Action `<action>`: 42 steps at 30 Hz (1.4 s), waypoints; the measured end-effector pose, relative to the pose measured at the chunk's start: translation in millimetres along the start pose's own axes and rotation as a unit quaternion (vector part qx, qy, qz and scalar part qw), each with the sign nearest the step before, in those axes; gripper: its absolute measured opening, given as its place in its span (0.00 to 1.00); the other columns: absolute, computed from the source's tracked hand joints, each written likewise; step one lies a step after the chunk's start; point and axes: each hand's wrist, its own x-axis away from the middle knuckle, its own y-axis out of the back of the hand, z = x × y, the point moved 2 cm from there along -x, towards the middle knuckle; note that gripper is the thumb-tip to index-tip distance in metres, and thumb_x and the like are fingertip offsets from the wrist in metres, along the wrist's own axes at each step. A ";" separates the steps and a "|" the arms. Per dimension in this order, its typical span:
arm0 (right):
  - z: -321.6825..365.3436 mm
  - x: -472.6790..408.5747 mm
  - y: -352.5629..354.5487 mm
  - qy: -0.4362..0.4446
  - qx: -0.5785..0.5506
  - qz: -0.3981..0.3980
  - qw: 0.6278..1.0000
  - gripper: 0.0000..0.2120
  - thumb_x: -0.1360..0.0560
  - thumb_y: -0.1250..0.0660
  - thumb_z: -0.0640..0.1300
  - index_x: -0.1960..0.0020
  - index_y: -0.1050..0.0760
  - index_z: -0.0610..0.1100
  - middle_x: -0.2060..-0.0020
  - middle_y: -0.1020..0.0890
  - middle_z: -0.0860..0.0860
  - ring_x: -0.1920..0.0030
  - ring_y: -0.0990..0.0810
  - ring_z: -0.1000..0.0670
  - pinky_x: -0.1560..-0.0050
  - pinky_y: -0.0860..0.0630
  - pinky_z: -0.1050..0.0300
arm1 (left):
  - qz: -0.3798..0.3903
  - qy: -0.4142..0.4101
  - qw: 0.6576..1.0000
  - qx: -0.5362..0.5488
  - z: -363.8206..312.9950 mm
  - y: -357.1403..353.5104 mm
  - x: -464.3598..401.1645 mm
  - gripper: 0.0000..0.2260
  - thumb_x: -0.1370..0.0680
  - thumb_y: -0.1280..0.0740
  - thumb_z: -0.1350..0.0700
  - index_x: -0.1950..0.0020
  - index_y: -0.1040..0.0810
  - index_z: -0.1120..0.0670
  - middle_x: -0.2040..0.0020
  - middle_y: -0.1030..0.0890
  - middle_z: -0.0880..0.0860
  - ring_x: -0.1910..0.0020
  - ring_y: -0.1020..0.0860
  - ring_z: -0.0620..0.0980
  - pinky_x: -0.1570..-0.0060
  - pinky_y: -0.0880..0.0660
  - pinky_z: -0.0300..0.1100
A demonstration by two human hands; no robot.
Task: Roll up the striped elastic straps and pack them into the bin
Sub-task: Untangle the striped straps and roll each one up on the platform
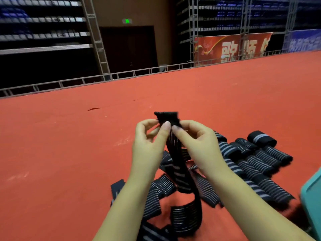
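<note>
Setting: red floor (69, 153) laid out beneath both hands, railing and racks beyond.
Hands: left hand (147, 145) and right hand (196, 146) are both pinched on the strap (175, 153) at its top end.
Strap: held upright, long axis vertical, tail trailing down to loose straps (156, 193) below the wrists.
Rolls: finished rolls (257, 160) lie right of the right hand, bin (312, 197) beyond.
Risk: the first fold could spring open if the pinch slackens; a skewed start would likely give a crooked roll.

Red carpeted floor (69, 153) carries loose striped straps (156, 192), rolled straps (257, 159) and a teal bin (312, 197).
</note>
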 end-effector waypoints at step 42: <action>-148.5 -4.1 -63.3 -0.208 0.195 0.231 0.930 0.09 0.26 0.29 0.40 0.62 0.25 0.47 0.66 0.22 0.49 0.66 0.22 0.50 0.59 0.21 0.52 | -0.018 0.158 0.983 -0.095 -15.2 105.9 45.1 0.12 0.20 0.35 0.51 0.58 0.25 0.58 0.64 0.22 0.54 0.64 0.25 0.51 0.64 0.28 0.43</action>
